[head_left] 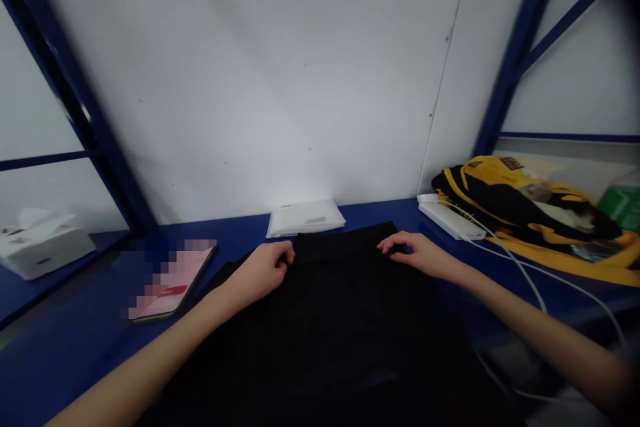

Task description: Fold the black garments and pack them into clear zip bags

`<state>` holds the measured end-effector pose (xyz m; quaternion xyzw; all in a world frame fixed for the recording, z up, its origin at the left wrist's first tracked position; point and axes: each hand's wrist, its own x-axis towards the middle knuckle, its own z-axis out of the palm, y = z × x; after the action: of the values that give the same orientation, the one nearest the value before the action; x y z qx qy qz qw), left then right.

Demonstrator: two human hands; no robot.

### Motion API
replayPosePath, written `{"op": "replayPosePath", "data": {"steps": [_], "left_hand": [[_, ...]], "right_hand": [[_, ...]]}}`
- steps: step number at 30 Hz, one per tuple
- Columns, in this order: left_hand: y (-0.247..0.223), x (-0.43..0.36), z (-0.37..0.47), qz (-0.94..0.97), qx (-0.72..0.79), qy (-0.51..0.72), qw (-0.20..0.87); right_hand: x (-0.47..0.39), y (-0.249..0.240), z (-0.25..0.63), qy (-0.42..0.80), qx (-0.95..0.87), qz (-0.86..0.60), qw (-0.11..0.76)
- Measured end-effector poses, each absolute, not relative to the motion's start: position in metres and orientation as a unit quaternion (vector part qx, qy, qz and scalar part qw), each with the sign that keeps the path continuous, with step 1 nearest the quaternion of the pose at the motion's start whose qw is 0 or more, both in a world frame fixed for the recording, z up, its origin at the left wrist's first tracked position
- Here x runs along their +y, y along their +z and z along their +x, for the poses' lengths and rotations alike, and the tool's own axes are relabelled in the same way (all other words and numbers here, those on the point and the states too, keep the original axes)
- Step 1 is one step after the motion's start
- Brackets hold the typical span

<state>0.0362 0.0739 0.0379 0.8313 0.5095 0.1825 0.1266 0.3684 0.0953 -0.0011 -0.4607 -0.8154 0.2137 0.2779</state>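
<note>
A black garment (320,320) lies spread over the blue surface in front of me, with a straight band like a waistband at its far end. My left hand (273,263) is closed at the left end of that band, its fingers curled onto the cloth. At the right end, my right hand (413,252) has its thumb and fingers bent together on the dark fabric in a loose pinch. The garment's near part runs out of the bottom of the view, and its folds are hard to make out in the dark.
A flat white packet (306,217) lies behind the garment against the white wall. On the left are a phone (183,280), partly pixelated, and a tissue box (47,250). On the right, a white power bank (450,219) with a white cable lies beside a black and yellow bag (530,207).
</note>
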Motion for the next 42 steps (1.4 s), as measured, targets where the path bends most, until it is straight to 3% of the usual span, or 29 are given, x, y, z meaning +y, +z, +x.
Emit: {"op": "replayPosePath", "data": {"steps": [8,14,18,22,29,42], "left_hand": [[0.046,0.063,0.04,0.875,0.475,0.096,0.004],[0.05,0.059,0.037,0.884,0.462,0.077,0.014],[0.052,0.043,0.026,0.875,0.472,0.11,0.016],[0.053,0.014,0.004,0.865,0.484,0.132,0.016],[0.035,-0.029,-0.038,0.878,0.47,0.089,0.027],[0.017,-0.038,-0.043,0.847,0.497,0.189,0.008]], "right_hand": [[0.089,0.002,0.366,0.186,-0.814,-0.472,0.282],[0.085,0.002,0.368,0.157,-0.842,-0.454,0.245],[0.063,0.01,0.374,0.154,-0.843,-0.443,0.264],[0.023,0.016,0.391,0.197,-0.839,-0.433,0.265],[-0.032,-0.002,0.409,0.28,-0.846,-0.411,0.192],[-0.026,0.019,0.395,0.277,-0.813,-0.468,0.206]]}}
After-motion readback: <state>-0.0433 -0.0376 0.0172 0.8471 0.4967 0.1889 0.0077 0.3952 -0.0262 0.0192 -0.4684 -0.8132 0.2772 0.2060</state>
